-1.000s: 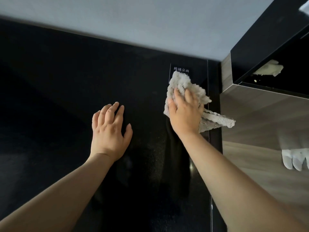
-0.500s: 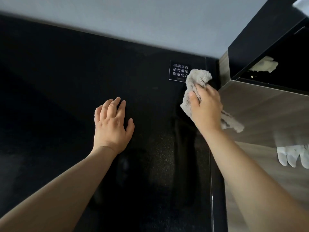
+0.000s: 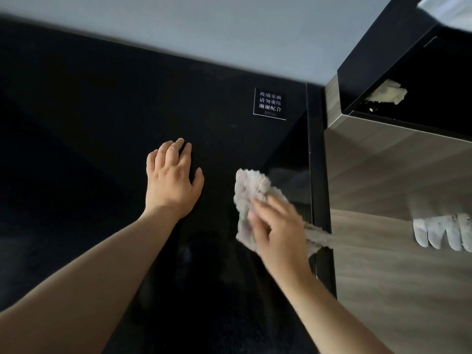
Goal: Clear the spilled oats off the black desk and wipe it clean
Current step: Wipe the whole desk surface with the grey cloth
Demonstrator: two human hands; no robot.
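The black glass desk (image 3: 89, 162) fills the left and middle of the head view. My left hand (image 3: 173, 178) lies flat on it, fingers straight, holding nothing. My right hand (image 3: 277, 229) presses a crumpled grey cloth (image 3: 249, 190) onto the desk near its right edge; the hand is motion-blurred and its fingers lie over the cloth. One end of the cloth trails past the desk's right edge. No oats show on the dark surface.
A small label with white characters (image 3: 270, 104) sits at the desk's far right corner. A grey wall (image 3: 191, 26) runs behind. Right of the desk stands a wood-grain cabinet (image 3: 396, 277) with a black shelf unit (image 3: 408, 60) above; a white item (image 3: 444, 231) hangs on it.
My right hand has swept the cloth from the far right corner by the label back toward me and slightly left. My left hand stays flat in place.
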